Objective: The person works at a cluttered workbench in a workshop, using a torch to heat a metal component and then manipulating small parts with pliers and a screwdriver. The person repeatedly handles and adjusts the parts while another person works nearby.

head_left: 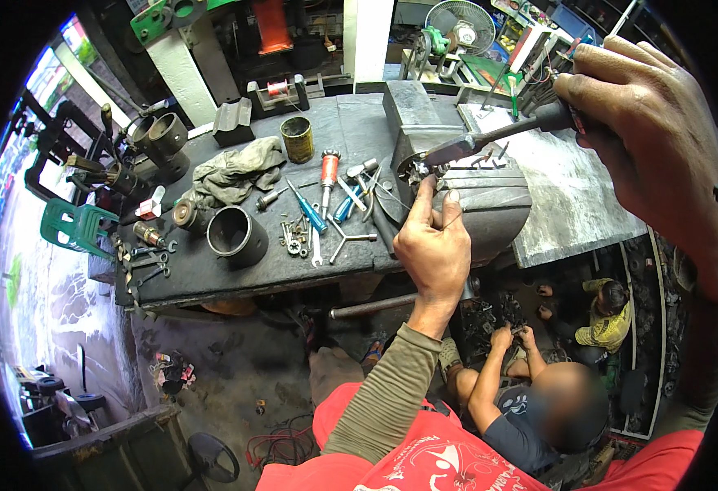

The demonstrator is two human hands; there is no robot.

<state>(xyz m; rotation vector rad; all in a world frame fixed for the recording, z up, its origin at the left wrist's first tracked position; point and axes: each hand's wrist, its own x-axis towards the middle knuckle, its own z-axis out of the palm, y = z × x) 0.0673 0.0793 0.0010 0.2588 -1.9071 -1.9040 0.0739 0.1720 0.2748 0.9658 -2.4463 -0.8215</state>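
Observation:
My right hand (pixel 649 114) is raised at the upper right, closed around the dark handle of a tool that looks like a large soldering iron (pixel 465 147). The tool's broad, tapered head slants down leftward to a small metal part (pixel 419 168) at the jaws of the bench vise (pixel 490 196). Below that part, my left hand (pixel 437 237) has its forefinger and thumb pointing up, fingertips against or close to the part. A thin wire seems to run by those fingertips. What the left fingers pinch, if anything, is too small to make out.
On the dark workbench (pixel 310 282) lie a red-handled screwdriver (pixel 329 176), pliers, wrenches, a rag (pixel 240 172), a metal cylinder (pixel 236 235) and a yellow can (pixel 298 139). The vise handle (pixel 375 306) juts below the bench. Two people sit low at the right, one near my legs.

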